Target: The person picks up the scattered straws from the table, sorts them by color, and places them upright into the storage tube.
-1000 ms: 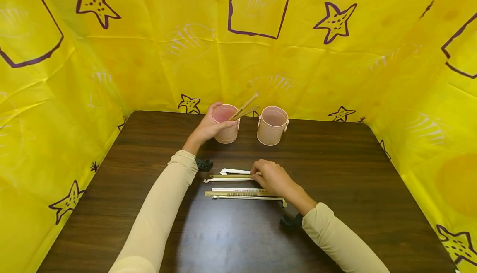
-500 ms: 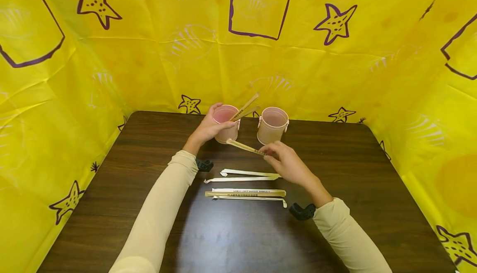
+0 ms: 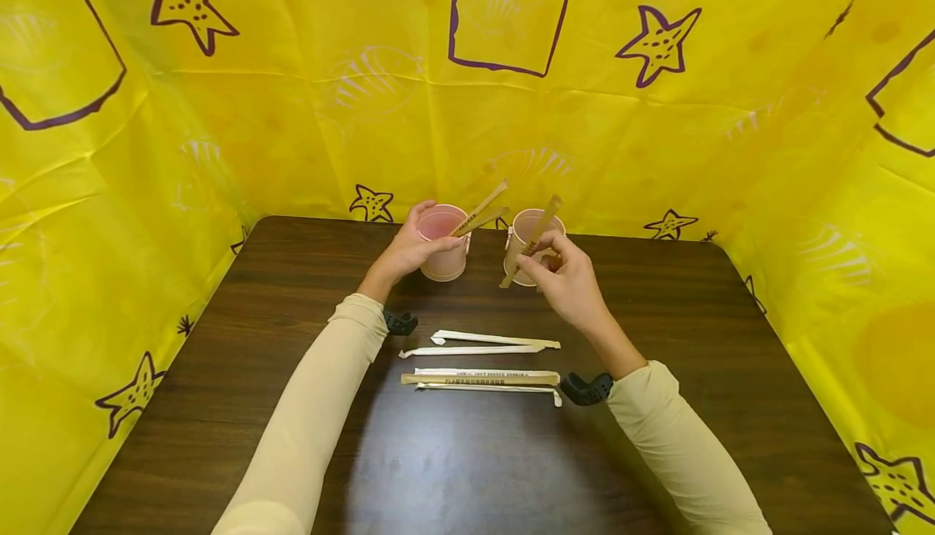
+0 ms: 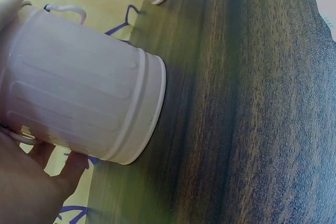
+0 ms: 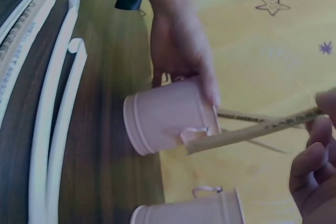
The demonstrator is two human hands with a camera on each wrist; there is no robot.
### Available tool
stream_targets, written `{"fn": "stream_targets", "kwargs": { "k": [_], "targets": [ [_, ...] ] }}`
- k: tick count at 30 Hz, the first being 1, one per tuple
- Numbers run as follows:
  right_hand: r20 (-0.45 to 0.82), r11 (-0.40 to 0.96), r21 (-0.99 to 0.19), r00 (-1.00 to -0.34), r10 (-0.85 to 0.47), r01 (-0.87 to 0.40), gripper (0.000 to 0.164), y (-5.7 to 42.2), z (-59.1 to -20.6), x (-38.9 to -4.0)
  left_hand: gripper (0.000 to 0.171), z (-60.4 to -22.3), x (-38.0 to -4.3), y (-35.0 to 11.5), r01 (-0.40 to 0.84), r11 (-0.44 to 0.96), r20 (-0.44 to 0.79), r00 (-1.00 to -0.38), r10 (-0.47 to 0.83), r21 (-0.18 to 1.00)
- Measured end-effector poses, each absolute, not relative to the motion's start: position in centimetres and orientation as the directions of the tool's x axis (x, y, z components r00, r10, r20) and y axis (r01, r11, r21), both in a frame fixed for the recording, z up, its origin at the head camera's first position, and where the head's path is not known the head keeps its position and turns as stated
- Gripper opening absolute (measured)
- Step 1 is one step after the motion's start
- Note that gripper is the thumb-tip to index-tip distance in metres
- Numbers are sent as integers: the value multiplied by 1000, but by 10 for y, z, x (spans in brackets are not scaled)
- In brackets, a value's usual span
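My left hand point(image 3: 409, 252) grips the left small pink bucket point(image 3: 447, 267) by its side, thumb across the front near the rim. Two brown paper-wrapped straws point(image 3: 485, 204) stand slanted in this bucket, leaning right over its rim. My right hand point(image 3: 573, 285) pinches another brown paper-wrapped straw point(image 3: 544, 220) near its middle. That straw is tilted, in front of the right pink bucket point(image 3: 514, 244), and its lower end is outside the bucket. In the right wrist view, the held straw point(image 5: 226, 139) crosses before the left bucket point(image 5: 168, 116).
Nearer on the dark wooden table point(image 3: 657, 316) lie two white-wrapped straws point(image 3: 475, 351). Below them is a row with a brown-wrapped straw point(image 3: 475, 380) between white-wrapped ones. A yellow patterned cloth point(image 3: 394, 145) hangs behind the table.
My right hand has picked a brown-wrapped straw from the table, moved it up to the right bucket and turned it from level to steep. The left hand stays on its bucket.
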State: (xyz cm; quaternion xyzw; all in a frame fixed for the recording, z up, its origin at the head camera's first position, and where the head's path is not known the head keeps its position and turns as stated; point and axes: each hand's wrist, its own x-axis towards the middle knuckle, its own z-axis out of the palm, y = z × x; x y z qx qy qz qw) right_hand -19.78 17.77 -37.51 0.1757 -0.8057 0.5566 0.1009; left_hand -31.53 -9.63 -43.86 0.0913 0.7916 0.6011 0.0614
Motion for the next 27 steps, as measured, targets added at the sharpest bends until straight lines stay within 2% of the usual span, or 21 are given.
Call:
{"fn": "stream_targets", "kwargs": {
  "k": [7,14,19,27],
  "targets": [
    [405,152,-901,-914,-40,-406,26,163,-362,-210,100,-438,-315,-96,70,262,11,-975,221,963],
    [431,-13,-902,-902,40,-431,16,148,-359,-225,100,-436,-316,-97,60,285,-7,-973,231,957],
    [419,-62,-904,-906,50,-422,16,138,-365,-237,101,-435,-318,-96,49,284,-23,-969,247,957],
    [380,-22,-925,-925,23,-380,23,120,-380,-252,99,-438,-317,-96,81,273,13,-970,243,959]
  ]
}}
